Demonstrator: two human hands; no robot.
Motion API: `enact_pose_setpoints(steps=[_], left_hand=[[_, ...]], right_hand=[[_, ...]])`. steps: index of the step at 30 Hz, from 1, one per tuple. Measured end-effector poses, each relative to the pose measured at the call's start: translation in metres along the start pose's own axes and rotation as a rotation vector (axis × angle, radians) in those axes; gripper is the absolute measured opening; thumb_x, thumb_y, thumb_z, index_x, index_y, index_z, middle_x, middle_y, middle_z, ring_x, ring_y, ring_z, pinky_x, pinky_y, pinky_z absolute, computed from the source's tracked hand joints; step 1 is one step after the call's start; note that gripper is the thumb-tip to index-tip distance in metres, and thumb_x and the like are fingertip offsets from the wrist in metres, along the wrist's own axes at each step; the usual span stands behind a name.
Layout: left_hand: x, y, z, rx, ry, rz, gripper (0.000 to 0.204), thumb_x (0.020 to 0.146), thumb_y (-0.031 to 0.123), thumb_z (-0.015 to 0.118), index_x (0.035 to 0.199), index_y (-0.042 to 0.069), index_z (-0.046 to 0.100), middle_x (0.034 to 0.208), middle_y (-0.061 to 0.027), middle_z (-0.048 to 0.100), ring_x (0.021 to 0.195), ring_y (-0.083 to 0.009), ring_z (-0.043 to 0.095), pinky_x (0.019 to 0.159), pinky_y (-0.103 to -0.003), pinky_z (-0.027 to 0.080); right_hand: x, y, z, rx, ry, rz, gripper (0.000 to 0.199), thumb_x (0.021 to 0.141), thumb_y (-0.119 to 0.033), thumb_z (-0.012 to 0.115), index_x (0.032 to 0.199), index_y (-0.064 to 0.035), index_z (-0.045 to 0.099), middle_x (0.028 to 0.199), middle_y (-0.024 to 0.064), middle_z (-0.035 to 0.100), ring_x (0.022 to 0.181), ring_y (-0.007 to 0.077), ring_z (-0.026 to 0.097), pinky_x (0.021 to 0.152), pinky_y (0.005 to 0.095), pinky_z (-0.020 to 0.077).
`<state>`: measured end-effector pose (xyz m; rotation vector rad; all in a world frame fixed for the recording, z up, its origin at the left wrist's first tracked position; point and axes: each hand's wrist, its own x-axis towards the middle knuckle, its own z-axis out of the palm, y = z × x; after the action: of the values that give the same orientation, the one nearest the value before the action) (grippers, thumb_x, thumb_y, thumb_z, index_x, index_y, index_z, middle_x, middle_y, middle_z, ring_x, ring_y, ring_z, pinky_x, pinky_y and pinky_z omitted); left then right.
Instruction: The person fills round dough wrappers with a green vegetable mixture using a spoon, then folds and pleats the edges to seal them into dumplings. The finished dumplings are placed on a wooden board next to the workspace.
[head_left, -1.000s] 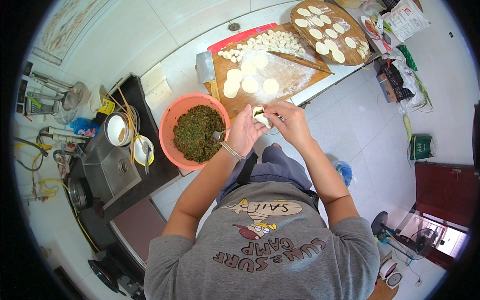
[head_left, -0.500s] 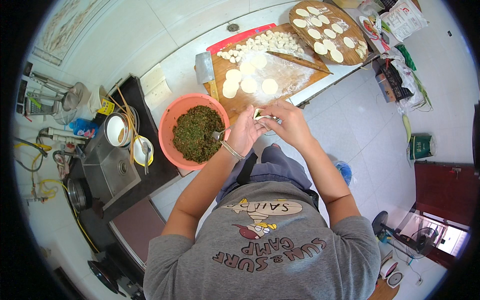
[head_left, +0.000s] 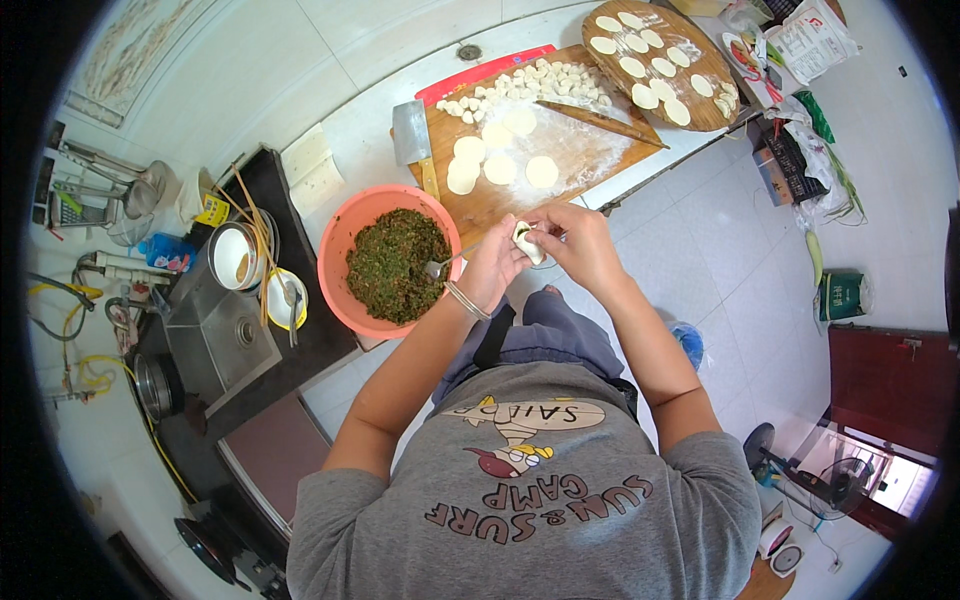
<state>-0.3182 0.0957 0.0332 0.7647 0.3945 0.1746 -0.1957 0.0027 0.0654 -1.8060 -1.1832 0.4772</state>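
Note:
Between my two hands is a dumpling [head_left: 528, 244], its white wrapper folded around green filling that still shows at the upper edge. My left hand [head_left: 494, 262] supports it from the left. The fingers of my right hand [head_left: 577, 244] pinch the wrapper's edge from the other side. Just left of my hands stands a pink bowl [head_left: 329, 262] of chopped green filling [head_left: 395, 265], with a metal spoon [head_left: 436, 268] stuck in it. Beyond my hands lies a floury wooden board [head_left: 470, 211] with several flat round wrappers [head_left: 542, 172] and a heap of small dough pieces [head_left: 545, 82].
A cleaver [head_left: 411, 135] lies on the board's left edge, and a wooden rolling pin [head_left: 600, 122] rests across its right part. A round wooden board [head_left: 690, 60] with more wrappers is at the far right. Bowls and chopsticks [head_left: 262, 250] sit by the sink [head_left: 215, 345] on the left.
The dumpling's wrapper is folded further over, with less filling showing. My right fingers have shifted slightly along its edge; both hands stay in nearly the same place.

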Motion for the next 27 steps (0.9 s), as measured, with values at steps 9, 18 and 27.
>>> enact_pose_setpoints(steps=[9, 18, 27], left_hand=[[0.002, -0.002, -0.004, 0.016, -0.005, -0.043, 0.058, 0.098, 0.047, 0.028, 0.127, -0.001, 0.042, 0.120, -0.0112, 0.053, 0.110, -0.0199, 0.053, 0.100, -0.037, 0.038], [0.003, 0.000, -0.007, 0.036, -0.028, -0.085, 0.062, 0.097, 0.050, 0.025, 0.127, -0.002, 0.043, 0.120, -0.0127, 0.054, 0.111, -0.0214, 0.053, 0.099, -0.039, 0.040], [0.003, 0.005, -0.004, -0.021, -0.063, -0.090, 0.065, 0.097, 0.051, 0.024, 0.126, -0.004, 0.043, 0.118, -0.0155, 0.055, 0.111, -0.0236, 0.054, 0.099, -0.039, 0.040]], right_hand=[[0.002, 0.014, -0.004, -0.120, -0.068, -0.187, 0.015, 0.072, -0.005, 0.069, 0.087, -0.0040, 0.068, 0.071, 0.0111, 0.059, 0.069, 0.0266, 0.059, 0.063, 0.0344, 0.0479], [0.007, 0.011, -0.007, -0.116, -0.090, -0.346, 0.008, 0.073, -0.007, 0.067, 0.080, -0.0035, 0.066, 0.072, 0.0090, 0.057, 0.076, 0.0272, 0.058, 0.065, 0.0355, 0.0481], [0.008, 0.006, -0.008, -0.092, -0.047, -0.438, 0.009, 0.074, -0.006, 0.066, 0.082, -0.0039, 0.066, 0.074, 0.0077, 0.058, 0.072, 0.0256, 0.058, 0.064, 0.0351, 0.0485]])
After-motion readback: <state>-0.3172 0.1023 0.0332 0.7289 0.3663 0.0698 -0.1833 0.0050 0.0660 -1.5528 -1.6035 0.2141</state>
